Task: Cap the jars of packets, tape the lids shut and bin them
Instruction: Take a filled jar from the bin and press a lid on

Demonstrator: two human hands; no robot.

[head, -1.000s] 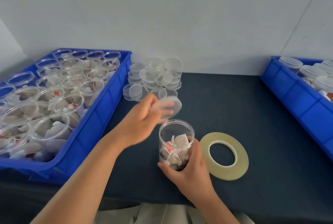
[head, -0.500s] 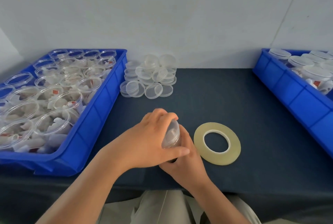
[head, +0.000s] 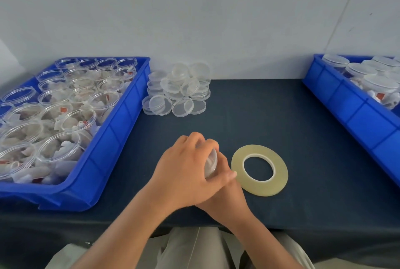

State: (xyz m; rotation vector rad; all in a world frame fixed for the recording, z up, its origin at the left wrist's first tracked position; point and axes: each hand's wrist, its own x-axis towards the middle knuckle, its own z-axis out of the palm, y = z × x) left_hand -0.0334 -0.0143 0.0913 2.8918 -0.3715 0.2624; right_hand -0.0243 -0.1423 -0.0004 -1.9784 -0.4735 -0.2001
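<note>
1. Near the front edge of the dark table (head: 270, 117), straight ahead of the person, both hands meet over a single clear jar (head: 209, 171).
2. The left hand (head: 186, 171) lies on top, fingers and thumb curled down round the clear lid (head: 213, 157), which sits at the jar's mouth.
3. The right hand (head: 225, 199) comes in from below and to the right, partly under the left one. Its fingers reach up the jar's right side and wrap it.
4. Only a sliver of clear plastic shows between the two hands, so the packets inside cannot be made out.
5. A flat roll of clear tape (head: 259, 169) lies on the table just beside the right hand, on its right.
6. Farther back, against the wall, stands a loose heap of spare lids (head: 179, 91).
7. On the left sits a blue bin (head: 112, 145) packed with open jars of packets (head: 65, 104).
8. At the right edge a second blue bin (head: 350, 104) holds capped jars (head: 376, 80).
</note>
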